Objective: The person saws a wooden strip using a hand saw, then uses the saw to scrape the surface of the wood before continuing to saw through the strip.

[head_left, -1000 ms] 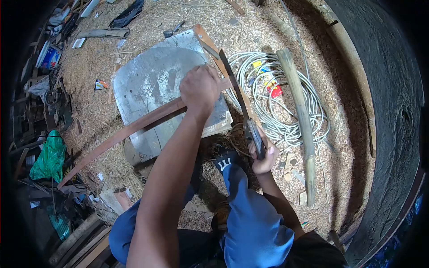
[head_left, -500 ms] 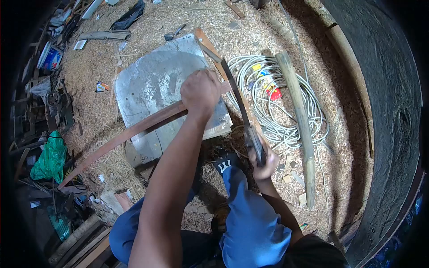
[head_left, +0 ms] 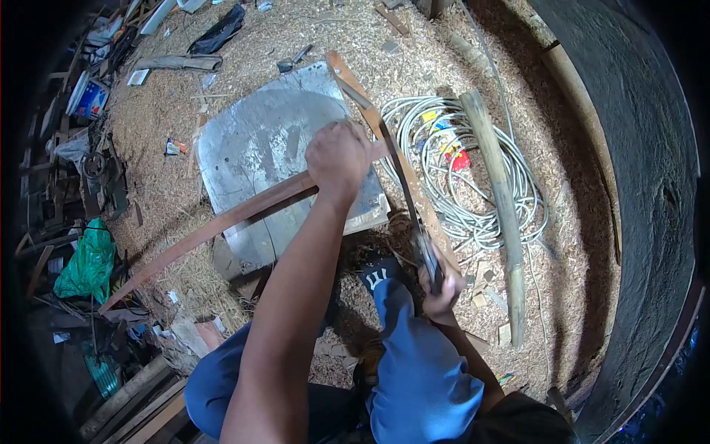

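My left hand (head_left: pixel 336 159) is wrapped round a long reddish wooden strip (head_left: pixel 244 207), pressing it down on a metal-faced board (head_left: pixel 244 148). The strip runs from the lower left across the board, and its short right end (head_left: pixel 379 149) pokes out past my knuckles. In my right hand (head_left: pixel 442 290) is the handle of a hand saw (head_left: pixel 405 177), seen nearly edge-on. Its dark blade crosses the strip near that end, just right of my left hand. Motion blurs the handle and right fingers. Beneath the blade lies an orange-brown plank (head_left: pixel 436 222) along the board's right edge.
A coil of pale cable (head_left: pixel 481 214) lies on the right, with a round wooden pole (head_left: pixel 497 185) across it. Wood shavings (head_left: pixel 296 29) cover the ground. A green plastic bag (head_left: pixel 87 259) and scrap sit at left. A large dark beam (head_left: pixel 629 111) curves along the right.
My right hand and the saw have drawn back slightly toward my body. My left hand stays on the strip. The whole view has shifted a little.
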The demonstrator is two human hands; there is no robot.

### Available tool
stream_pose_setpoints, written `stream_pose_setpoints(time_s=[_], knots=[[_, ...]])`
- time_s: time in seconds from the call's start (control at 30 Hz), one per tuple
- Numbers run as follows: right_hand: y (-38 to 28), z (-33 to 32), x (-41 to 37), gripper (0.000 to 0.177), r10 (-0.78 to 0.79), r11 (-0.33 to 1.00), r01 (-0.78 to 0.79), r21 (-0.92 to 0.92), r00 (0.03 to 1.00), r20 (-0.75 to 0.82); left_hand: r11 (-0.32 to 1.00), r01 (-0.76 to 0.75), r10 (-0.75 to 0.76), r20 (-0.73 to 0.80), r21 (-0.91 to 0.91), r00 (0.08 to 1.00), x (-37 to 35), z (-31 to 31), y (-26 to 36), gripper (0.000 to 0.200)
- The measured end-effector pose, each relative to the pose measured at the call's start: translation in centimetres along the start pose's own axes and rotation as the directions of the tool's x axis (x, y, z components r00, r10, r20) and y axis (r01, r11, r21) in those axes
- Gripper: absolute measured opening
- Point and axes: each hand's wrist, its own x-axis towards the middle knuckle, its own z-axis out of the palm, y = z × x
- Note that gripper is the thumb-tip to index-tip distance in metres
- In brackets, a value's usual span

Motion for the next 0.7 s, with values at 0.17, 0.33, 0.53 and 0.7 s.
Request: stream_pose_setpoints(time_s=[0.17, 0.33, 0.53, 0.7], knots=[[-1.5, 1.6, 3.3, 0.076, -0.037, 0.999, 0.037, -0.018, 0.999, -0.002, 1.000, -0.024, 0.024, -0.025, -0.003, 0.999, -0.4, -0.1, 0.0, 0.039], [0.4, 1.7, 3.4, 0.078, -0.031, 0.998, 0.032, 0.051, 0.999, -0.014, 1.000, -0.023, 0.022, -0.023, -0.002, 0.999, -0.4, 0.2, -0.3, 0.037], [-0.8, 0.6, 1.0, 0.080, 0.018, 1.000, -0.019, -0.011, 0.999, -0.027, 0.999, -0.032, 0.032, -0.016, 0.003, 0.999, -0.5, 0.6, -0.7, 0.036], [-1.3, 1.7, 4.2, 0.080, -0.055, 0.998, 0.055, -0.015, 0.998, 0.006, 0.999, -0.010, 0.010, -0.003, 0.035, 1.000, -0.1, 0.2, -0.2, 0.036]])
